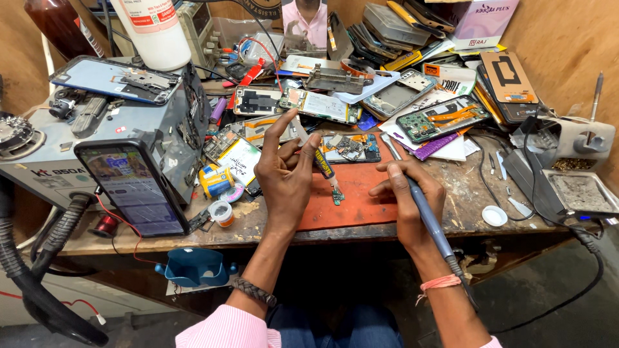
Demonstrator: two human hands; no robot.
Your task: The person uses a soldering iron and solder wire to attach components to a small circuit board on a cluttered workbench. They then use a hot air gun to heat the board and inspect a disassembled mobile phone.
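That little green board [338, 195] is sitting on the red mat [361, 206] right in front of you, between your two hands, and it looks like its long side runs roughly away from you, though it's too small to be sure. Your left hand [287, 174] has a small syringe-style tube [325, 166] pinched between thumb and fingers, index finger sticking straight up and free. The tube's long axis slants from upper left down to lower right, nozzle aimed at the top of the board and just about touching it. So I'd say you're at the dab-the-paste stage, right before heat goes on. Your right hand [409, 196] is wrapped tight around the iron [425, 216], held like a pen, cable end trailing back toward your wrist and the tip pointing up-left, parked off to the right of the board and not on it. Next move probably wants a tiny squeeze only, then a steady tip, since the board isn't clamped and could skate. The phone [132, 187] leaning on the grey station [97, 129] to your left is lit up.
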